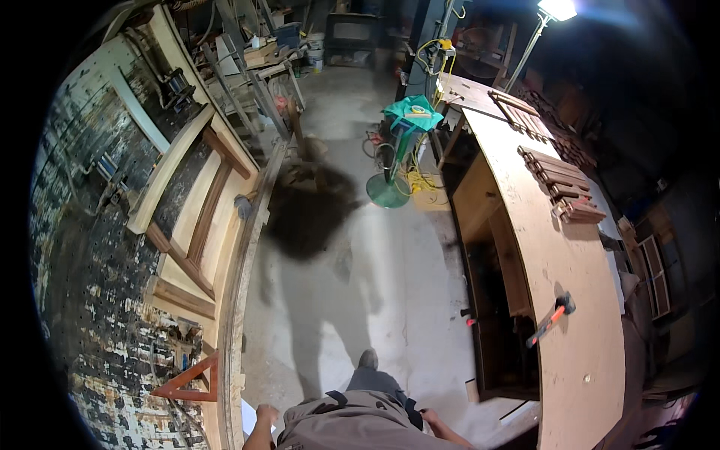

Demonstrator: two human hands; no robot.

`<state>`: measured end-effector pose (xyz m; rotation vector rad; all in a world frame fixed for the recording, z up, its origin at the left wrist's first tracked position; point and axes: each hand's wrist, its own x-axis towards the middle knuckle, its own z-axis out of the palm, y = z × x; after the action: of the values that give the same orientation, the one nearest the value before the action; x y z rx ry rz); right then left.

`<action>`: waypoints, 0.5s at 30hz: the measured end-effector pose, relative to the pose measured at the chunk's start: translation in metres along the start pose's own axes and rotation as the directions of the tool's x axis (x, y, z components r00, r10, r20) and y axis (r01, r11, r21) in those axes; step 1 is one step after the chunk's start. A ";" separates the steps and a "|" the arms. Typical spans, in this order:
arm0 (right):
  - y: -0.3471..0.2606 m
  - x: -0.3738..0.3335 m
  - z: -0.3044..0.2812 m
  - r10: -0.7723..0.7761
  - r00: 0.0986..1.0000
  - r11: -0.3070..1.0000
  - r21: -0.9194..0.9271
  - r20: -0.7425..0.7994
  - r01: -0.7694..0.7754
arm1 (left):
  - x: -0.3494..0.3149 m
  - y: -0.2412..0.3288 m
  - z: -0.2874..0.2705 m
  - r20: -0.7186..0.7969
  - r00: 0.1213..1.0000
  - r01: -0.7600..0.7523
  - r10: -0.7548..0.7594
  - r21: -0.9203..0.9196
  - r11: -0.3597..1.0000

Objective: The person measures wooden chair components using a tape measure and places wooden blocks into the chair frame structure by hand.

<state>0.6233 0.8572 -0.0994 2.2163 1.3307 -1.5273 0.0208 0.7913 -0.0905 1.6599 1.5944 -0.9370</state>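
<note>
My left hand (267,414) hangs low beside my body, near the front edge of the left workbench. Its fingers look curled in, and nothing shows in them. On my other side, my right hand (430,417) is down by my hip; its fingers are mostly hidden against my clothes. A wooden frame with a curved pale rail (171,166) and dark brown bars lies on the left bench. A reddish-brown triangular set square (196,381) rests near that bench's front edge. On the right worktop lies a hammer (551,320) with an orange-and-black handle.
The left bench (90,300) has a paint-spattered, perforated top. Bundled dark wood strips (559,180) lie on the plywood worktop (574,367) at right. Ahead, a green stand (388,190) carries a teal cloth, with yellow cords (420,182) by its base. Lumber (262,56) is piled behind.
</note>
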 end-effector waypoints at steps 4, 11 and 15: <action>-0.078 0.045 -0.104 0.129 0.980 0.853 0.487 0.153 -0.188 | -0.016 0.031 -0.058 0.246 0.803 0.503 -0.543 -0.769 0.395; -0.264 0.203 -0.245 -0.165 0.984 0.827 0.533 -0.073 0.179 | 0.108 0.072 -0.234 -0.169 0.708 0.005 -0.686 -0.970 0.244; -0.408 0.248 -0.327 -0.317 0.941 0.681 0.664 -0.114 0.310 | 0.200 0.062 -0.362 -0.190 0.749 -0.173 -0.635 -0.981 0.090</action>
<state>0.5766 1.4265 -0.0033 2.4168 1.3510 -2.4891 0.1057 1.2001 -0.0667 0.5605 2.1682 0.7590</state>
